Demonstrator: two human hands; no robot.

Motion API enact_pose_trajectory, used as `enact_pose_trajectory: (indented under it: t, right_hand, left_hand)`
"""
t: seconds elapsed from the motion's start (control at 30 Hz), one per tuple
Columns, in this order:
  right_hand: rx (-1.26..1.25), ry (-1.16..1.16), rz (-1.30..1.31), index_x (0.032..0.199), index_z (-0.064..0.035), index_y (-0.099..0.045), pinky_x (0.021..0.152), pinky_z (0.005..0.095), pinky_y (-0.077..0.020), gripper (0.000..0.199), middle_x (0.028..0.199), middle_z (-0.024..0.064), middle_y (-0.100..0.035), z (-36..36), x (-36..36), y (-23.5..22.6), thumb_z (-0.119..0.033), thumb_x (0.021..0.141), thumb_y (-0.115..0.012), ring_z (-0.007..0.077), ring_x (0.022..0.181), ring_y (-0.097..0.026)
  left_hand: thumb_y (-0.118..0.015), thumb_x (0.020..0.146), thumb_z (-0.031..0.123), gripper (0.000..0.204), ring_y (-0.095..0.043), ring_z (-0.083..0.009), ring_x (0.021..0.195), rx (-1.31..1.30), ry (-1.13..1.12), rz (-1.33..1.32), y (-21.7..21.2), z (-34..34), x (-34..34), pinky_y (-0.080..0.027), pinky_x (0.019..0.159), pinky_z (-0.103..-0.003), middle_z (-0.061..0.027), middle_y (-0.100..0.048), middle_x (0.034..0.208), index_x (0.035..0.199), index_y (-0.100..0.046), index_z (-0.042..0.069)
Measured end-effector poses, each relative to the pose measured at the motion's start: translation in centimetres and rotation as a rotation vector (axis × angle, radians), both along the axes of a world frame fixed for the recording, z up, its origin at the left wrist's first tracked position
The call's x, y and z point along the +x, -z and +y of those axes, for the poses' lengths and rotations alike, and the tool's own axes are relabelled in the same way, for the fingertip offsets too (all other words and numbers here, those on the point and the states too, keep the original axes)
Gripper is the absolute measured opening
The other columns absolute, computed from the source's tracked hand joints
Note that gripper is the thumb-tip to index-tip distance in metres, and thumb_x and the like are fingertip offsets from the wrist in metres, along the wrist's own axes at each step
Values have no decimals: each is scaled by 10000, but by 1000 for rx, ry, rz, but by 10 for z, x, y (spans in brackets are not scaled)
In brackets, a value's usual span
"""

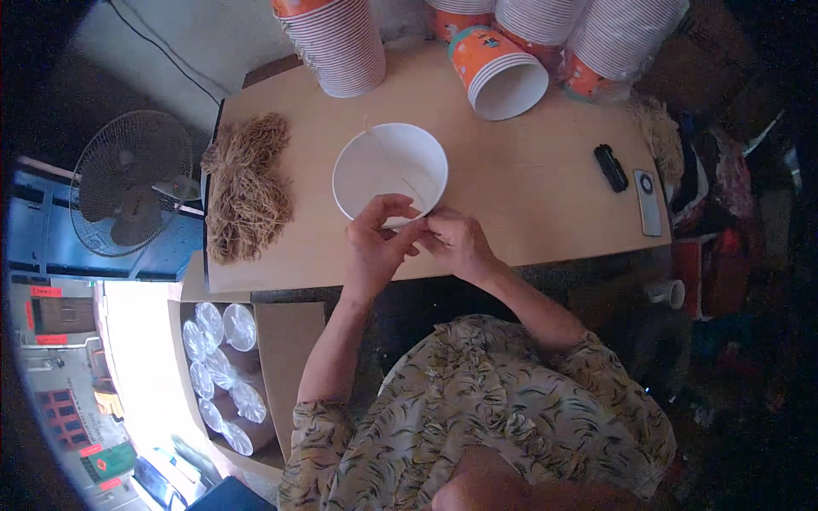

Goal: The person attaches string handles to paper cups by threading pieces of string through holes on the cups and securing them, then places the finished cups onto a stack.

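Both hands meet at the near rim of a white paper bucket (390,170) that sits open-side up in the middle of the bench (528,187). On the left hand (377,247) the fingers (388,207) curl and pinch the rim, and the right hand (456,241) pinches a thin string (400,175) that runs across the bucket's inside. Left of the bucket lies a bundle of tan strings (247,192). Stacks of orange and white buckets (336,43) stand at the far edge, one tipped on its side (498,72). Right of the bucket lie a small black device (610,167) and a slim white remote (648,202).
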State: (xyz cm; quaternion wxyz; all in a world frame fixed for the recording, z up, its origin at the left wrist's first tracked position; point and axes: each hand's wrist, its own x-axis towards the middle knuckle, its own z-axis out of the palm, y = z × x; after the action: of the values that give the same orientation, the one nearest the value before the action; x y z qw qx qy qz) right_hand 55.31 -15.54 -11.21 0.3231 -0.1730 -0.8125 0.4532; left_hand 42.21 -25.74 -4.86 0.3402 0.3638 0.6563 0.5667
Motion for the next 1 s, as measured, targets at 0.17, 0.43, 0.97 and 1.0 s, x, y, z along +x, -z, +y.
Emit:
enact_pose_trajectory:
  t: [0.17, 0.43, 0.97, 1.0]
  right_hand:
    - [215, -153, -17, 827, -61, -655, 744, 407, -543, 109, 859, 108, -669, 2, 10, -13, -140, 810, -729, 306, 845, -676]
    - [589, -167, -30, 777, -82, -661, 641, 392, -492, 123, 797, 42, -638, 0, 32, -48, -111, 721, -766, 232, 748, -615]
    - [596, -287, -2, 957, -27, -673, 723, 378, -562, 214, 1017, 96, -639, 11, 1, -111, 32, 751, -663, 260, 862, -672]
    - [555, -268, -4, 927, -31, -665, 718, 379, -557, 153, 1013, 102, -631, 11, -1, -115, 0, 777, -666, 270, 858, -664]
  left_hand:
    - [-754, 858, 54, 311, -648, -86, 609, -31, -51, -140, 2, -3, -6, -455, 467, -194, -38, -694, 934, 1139, -622, 37]
    - [-727, 877, 58, 290, -667, -97, 595, -45, -52, -239, 2, -6, -9, -419, 434, -191, -24, -692, 935, 1152, -633, 54]
    - [-676, 900, 54, 123, -704, -156, 594, -76, -67, 283, -18, -16, -15, -535, 499, -278, -119, -706, 871, 991, -677, -28]
    - [-656, 923, 69, 117, -708, -155, 608, -88, -42, 218, -20, -15, -17, -522, 487, -266, -118, -704, 864, 990, -659, -26]
